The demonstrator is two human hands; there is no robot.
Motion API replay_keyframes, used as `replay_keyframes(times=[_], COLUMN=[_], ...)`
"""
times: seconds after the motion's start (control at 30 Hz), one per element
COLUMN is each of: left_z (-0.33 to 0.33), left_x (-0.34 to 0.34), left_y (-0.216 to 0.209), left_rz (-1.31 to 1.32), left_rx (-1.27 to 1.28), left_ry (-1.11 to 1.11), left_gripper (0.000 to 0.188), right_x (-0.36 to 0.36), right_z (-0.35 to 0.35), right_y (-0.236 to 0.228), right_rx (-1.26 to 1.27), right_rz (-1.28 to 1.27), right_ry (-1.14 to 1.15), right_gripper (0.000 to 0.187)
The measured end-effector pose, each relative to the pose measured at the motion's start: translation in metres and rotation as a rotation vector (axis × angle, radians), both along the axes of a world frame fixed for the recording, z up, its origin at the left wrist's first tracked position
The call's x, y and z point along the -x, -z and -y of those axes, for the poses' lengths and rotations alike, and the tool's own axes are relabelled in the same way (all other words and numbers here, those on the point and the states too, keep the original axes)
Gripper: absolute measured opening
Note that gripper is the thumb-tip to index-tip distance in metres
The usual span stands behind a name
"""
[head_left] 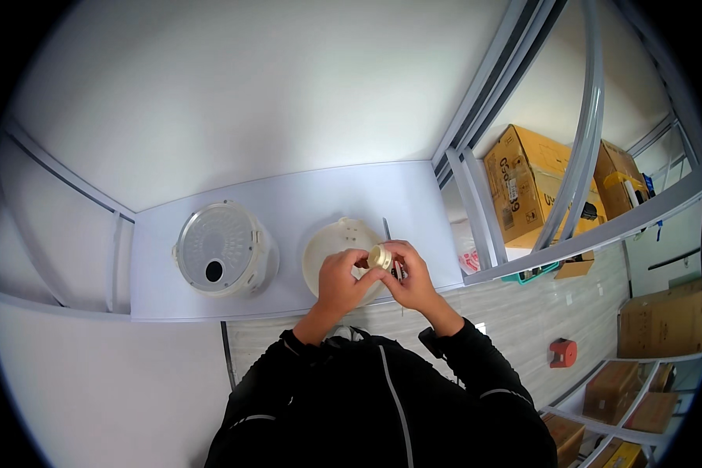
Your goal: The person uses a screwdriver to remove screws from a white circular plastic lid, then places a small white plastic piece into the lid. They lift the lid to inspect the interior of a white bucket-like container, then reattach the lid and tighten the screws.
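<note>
Both my hands meet over the front of the table, around a small cream-coloured round plastic piece (379, 257), like a short cap or ring. My left hand (342, 282) grips it from the left with thumb and fingers. From the other side, my right hand (415, 282) pinches the same piece. Below them lies a shallow round cream plastic cover (313, 251) with small holes near its far edge, partly hidden by my hands. A thin metal rod-like tool (386, 228) sticks out beyond my right hand; its other end is mostly covered.
On the left of the table (152, 269) stands a round white appliance (265, 261) like a rice cooker, with a grey disc and a black circle on top. Metal frame posts (476, 207) rise at the right. Beyond are cardboard boxes (534, 183) and a red stool (563, 353).
</note>
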State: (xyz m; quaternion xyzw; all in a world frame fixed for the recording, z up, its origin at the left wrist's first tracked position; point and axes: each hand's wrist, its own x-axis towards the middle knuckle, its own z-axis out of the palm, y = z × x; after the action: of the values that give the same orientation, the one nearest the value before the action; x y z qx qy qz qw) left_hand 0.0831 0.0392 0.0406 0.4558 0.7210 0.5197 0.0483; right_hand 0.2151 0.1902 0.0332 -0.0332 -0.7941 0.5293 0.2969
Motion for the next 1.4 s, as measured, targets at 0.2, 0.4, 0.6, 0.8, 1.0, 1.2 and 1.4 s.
replay_keyframes(times=[0.2,0.4,0.6,0.8,1.0,1.2,1.4], left_z=[0.0,-0.001,0.003,0.009,0.019,0.02,0.017], left_x=[-0.003,-0.003,-0.005,-0.002,0.007,0.012,0.007], left_y=[-0.016,-0.009,-0.002,0.011,0.015,0.065,0.075], left_rz=[0.007,0.024,0.067,0.077,-0.079,-0.199,-0.254], left_rx=[-0.112,-0.138,-0.151,-0.111,0.287,0.451,0.513], left_ry=[0.068,0.12,0.128,0.133,0.045,0.03,0.017], left_gripper=[0.044,0.049,0.051,0.056,0.078,0.083,0.079], right_x=[-0.005,-0.006,-0.007,-0.009,-0.008,0.001,0.006], right_z=[0.002,0.005,-0.002,-0.005,-0.016,-0.013,-0.005], right_y=[0.007,0.012,0.006,-0.01,-0.009,0.016,0.028], right_rx=[0.399,0.408,0.31,0.118,-0.198,-0.482,-0.522], right_rz=[-0.062,-0.107,-0.121,-0.004,0.228,0.249,0.438], right_ry=[-0.126,-0.119,-0.138,-0.043,0.111,0.062,0.054], right_gripper=[0.039,0.038,0.041,0.039,0.041,0.04,0.039])
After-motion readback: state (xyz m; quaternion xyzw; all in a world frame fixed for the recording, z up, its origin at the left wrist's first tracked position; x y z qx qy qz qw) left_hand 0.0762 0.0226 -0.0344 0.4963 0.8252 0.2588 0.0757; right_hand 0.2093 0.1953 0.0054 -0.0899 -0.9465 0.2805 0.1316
